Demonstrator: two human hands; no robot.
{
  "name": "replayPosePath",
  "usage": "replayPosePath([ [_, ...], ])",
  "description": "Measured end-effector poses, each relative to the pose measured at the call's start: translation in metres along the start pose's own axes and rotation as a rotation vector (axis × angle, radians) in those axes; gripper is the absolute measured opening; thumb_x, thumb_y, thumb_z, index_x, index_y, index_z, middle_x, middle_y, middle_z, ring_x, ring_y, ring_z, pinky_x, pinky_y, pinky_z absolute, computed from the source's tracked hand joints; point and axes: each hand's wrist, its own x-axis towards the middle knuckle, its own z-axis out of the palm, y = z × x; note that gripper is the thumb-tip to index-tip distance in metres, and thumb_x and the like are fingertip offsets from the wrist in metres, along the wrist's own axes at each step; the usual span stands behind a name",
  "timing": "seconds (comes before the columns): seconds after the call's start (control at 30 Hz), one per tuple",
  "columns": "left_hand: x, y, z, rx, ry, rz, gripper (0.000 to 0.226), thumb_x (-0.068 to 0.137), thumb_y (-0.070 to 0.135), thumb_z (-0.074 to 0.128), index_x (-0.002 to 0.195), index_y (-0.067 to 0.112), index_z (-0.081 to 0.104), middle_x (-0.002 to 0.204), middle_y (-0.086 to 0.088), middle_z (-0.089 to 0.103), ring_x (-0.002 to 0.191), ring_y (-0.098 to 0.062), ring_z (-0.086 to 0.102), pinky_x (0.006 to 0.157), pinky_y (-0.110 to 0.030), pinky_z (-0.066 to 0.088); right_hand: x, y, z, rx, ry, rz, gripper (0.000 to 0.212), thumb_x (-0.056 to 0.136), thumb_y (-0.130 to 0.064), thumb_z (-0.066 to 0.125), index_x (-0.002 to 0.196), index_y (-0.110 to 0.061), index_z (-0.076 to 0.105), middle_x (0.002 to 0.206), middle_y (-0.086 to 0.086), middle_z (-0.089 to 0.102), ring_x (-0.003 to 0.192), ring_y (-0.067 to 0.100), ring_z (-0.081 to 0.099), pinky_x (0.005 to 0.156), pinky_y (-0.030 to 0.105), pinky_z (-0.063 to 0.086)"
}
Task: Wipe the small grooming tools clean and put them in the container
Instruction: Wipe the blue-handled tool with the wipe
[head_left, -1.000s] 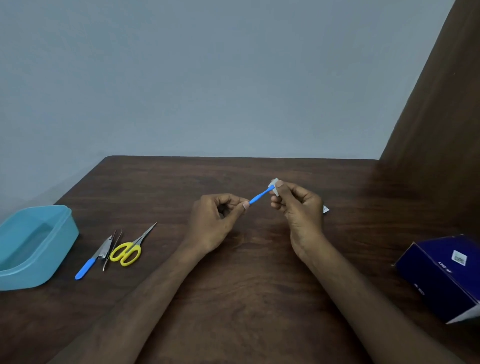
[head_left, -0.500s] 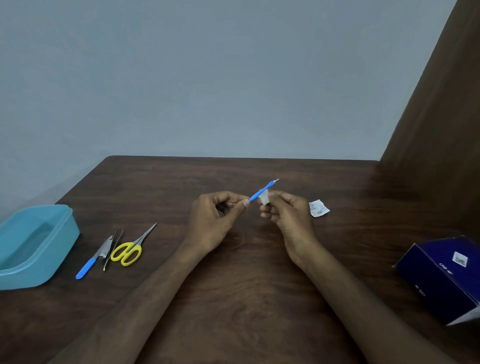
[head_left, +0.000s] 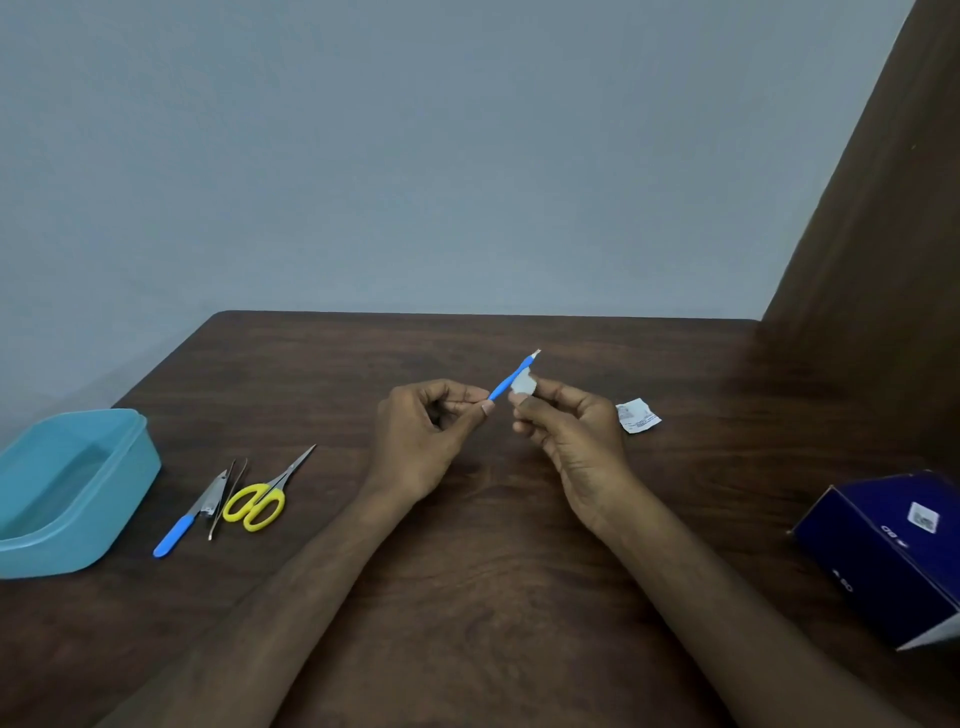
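Two hands meet above the middle of the dark wooden table (head_left: 467, 597). The left hand (head_left: 423, 441) pinches the lower end of a slim blue-handled tool (head_left: 511, 376) between thumb and curled forefinger. The right hand (head_left: 569, 434) pinches a small pale wipe (head_left: 523, 385) between thumb and fingertips, and the wipe touches the handle partway up its length. The tool's long axis runs diagonally, from the left hand's pinch up and away to the right, with its pale metal tip pointing toward the far right of the table, bare beyond the wipe.

Compared with a second ago, when the wipe covered the tip, the wipe has slid down the handle toward the left hand; over the last half second it has stayed at about the same place on the shaft while the pair of hands shifted slightly.

A torn white sachet (head_left: 638, 415) lies on the table just to the right of the right hand. Near the left edge sits an open light blue container (head_left: 124, 467). Beside it lie a blue-handled metal tool (head_left: 189, 514), thin tweezers (head_left: 228, 493) and yellow-handled scissors (head_left: 265, 499), close together, all angled the same diagonal way. A dark blue box (head_left: 883, 551) rests at the right edge.
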Motion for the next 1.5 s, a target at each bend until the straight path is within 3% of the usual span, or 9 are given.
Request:
replayPosePath([
  [0.17, 0.000, 0.000, 0.001, -0.023, -0.001, 0.016, 0.011, 0.085, 0.025, 0.090, 0.090, 0.032, 0.083, 0.076, 0.013, 0.079, 0.065, -0.009, 0.069, 0.060, -0.023, 0.053, 0.003, -0.004, -0.002, 0.015, 0.039, 0.009, 0.011, 0.099, -0.002, 0.070, 0.094, -0.005, 0.079, 0.084, 0.006, 0.077, 0.072, 0.008, 0.066, 0.072, 0.023, 0.060],
  [0.33, -0.001, 0.003, 0.002, -0.062, 0.013, 0.032, 0.011, 0.084, 0.023, 0.091, 0.091, 0.028, 0.084, 0.076, 0.006, 0.079, 0.069, -0.029, 0.071, 0.062, -0.036, 0.056, 0.008, -0.001, -0.013, -0.054, 0.194, 0.000, 0.009, 0.095, -0.002, 0.074, 0.103, -0.001, 0.078, 0.084, 0.009, 0.078, 0.070, 0.009, 0.068, 0.070, 0.024, 0.061],
  [0.57, -0.004, 0.001, 0.000, 0.049, -0.020, 0.080, 0.014, 0.082, 0.024, 0.092, 0.088, 0.032, 0.083, 0.075, 0.019, 0.078, 0.056, 0.000, 0.061, 0.055, -0.023, 0.051, 0.004, -0.006, -0.004, 0.036, 0.137, -0.055, 0.005, 0.092, -0.004, 0.076, 0.094, -0.004, 0.081, 0.081, 0.010, 0.074, 0.073, 0.013, 0.068, 0.072, 0.028, 0.060],
  [0.77, -0.007, -0.001, 0.001, 0.181, -0.017, 0.129, 0.012, 0.081, 0.028, 0.091, 0.086, 0.036, 0.082, 0.082, 0.024, 0.078, 0.055, -0.003, 0.059, 0.054, -0.028, 0.052, 0.009, -0.002, -0.010, -0.012, 0.225, -0.077, 0.003, 0.092, -0.012, 0.082, 0.091, -0.009, 0.082, 0.068, 0.000, 0.069, 0.066, 0.008, 0.064, 0.079, 0.035, 0.056],
  [0.9, -0.009, 0.002, 0.001, 0.210, 0.000, 0.164, 0.013, 0.081, 0.029, 0.090, 0.084, 0.037, 0.080, 0.079, 0.024, 0.076, 0.053, -0.007, 0.058, 0.052, -0.033, 0.053, 0.002, 0.003, -0.003, -0.061, 0.153, -0.063, 0.013, 0.090, -0.021, 0.085, 0.088, -0.009, 0.083, 0.069, 0.002, 0.069, 0.067, 0.010, 0.062, 0.072, 0.030, 0.056],
  [1.07, -0.012, 0.002, 0.000, 0.251, 0.073, 0.187, 0.029, 0.078, 0.035, 0.091, 0.077, 0.031, 0.063, 0.073, 0.018, 0.071, 0.058, -0.009, 0.063, 0.053, -0.035, 0.053, -0.004, 0.009, 0.004, -0.187, 0.046, -0.087, 0.019, 0.091, -0.027, 0.084, 0.085, -0.009, 0.081, 0.070, 0.001, 0.072, 0.067, 0.007, 0.064, 0.070, 0.025, 0.056],
  [1.23, -0.010, 0.009, 0.003, 0.121, 0.034, 0.117, 0.034, 0.078, 0.053, 0.091, 0.094, 0.034, 0.068, 0.079, 0.019, 0.075, 0.061, -0.008, 0.062, 0.059, -0.034, 0.054, 0.000, 0.005, 0.000, -0.297, 0.033, -0.198, 0.017, 0.101, -0.023, 0.072, 0.088, -0.014, 0.079, 0.082, 0.005, 0.080, 0.078, 0.013, 0.074, 0.085, 0.037, 0.061],
  [1.4, -0.005, 0.008, -0.003, -0.056, -0.004, 0.122, 0.021, 0.098, 0.034, 0.076, 0.119, 0.032, 0.078, 0.095, 0.022, 0.074, 0.082, -0.003, 0.064, 0.081, -0.023, 0.053, -0.004, 0.002, -0.007, -0.885, -0.032, -0.581, 0.020, 0.104, -0.029, 0.066, 0.088, -0.019, 0.072, 0.073, -0.001, 0.072, 0.066, 0.020, 0.065, 0.066, 0.029, 0.047],
  [1.5, 0.000, 0.002, 0.000, -0.097, -0.047, 0.120, 0.012, 0.100, 0.021, 0.075, 0.110, 0.023, 0.082, 0.110, 0.014, 0.080, 0.087, -0.021, 0.070, 0.089, -0.035, 0.057, -0.006, 0.006, -0.004, -0.932, -0.139, -0.643, 0.018, 0.103, -0.027, 0.063, 0.089, -0.021, 0.072, 0.077, -0.006, 0.071, 0.073, 0.016, 0.066, 0.069, 0.036, 0.050],
])
